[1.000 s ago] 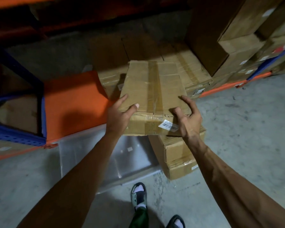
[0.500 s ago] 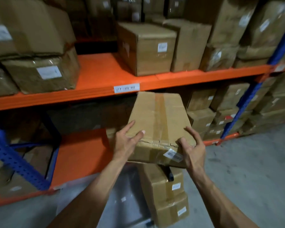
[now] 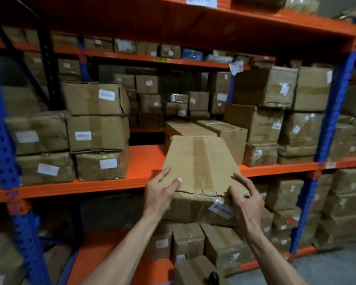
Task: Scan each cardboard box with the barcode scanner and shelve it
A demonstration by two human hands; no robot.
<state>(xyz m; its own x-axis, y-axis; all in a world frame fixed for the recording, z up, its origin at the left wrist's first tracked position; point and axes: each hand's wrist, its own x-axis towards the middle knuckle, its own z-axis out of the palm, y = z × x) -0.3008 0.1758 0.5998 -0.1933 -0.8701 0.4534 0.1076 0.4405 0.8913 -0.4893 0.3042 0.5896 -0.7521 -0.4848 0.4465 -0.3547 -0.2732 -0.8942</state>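
Since a second earlier, the box (image 3: 201, 173) had come up from low over the floor stack to the level of the middle shelf (image 3: 144, 161), and the view had swung from floor to racking. Both hands clamped it at its near end: the left hand (image 3: 159, 194) gripped the near left corner with the thumb laid on top, and the right hand (image 3: 246, 199) curled round the near right corner, beside the white label (image 3: 221, 208) on the near face.

The box lay flat, taped seam up. Its long axis ran away from the person toward the rack, and its far end reached over the shelf's front lip; whether it already rested on the shelf could not be told.

Judging by that, the shelving step was in hand. The next move seemed to call for a straight push along the long axis into the orange gap. The stacked boxes (image 3: 99, 132) stood to its left, and two low cartons (image 3: 206, 128) sat just behind it. The far end would need to land in front of those cartons without riding up on them.
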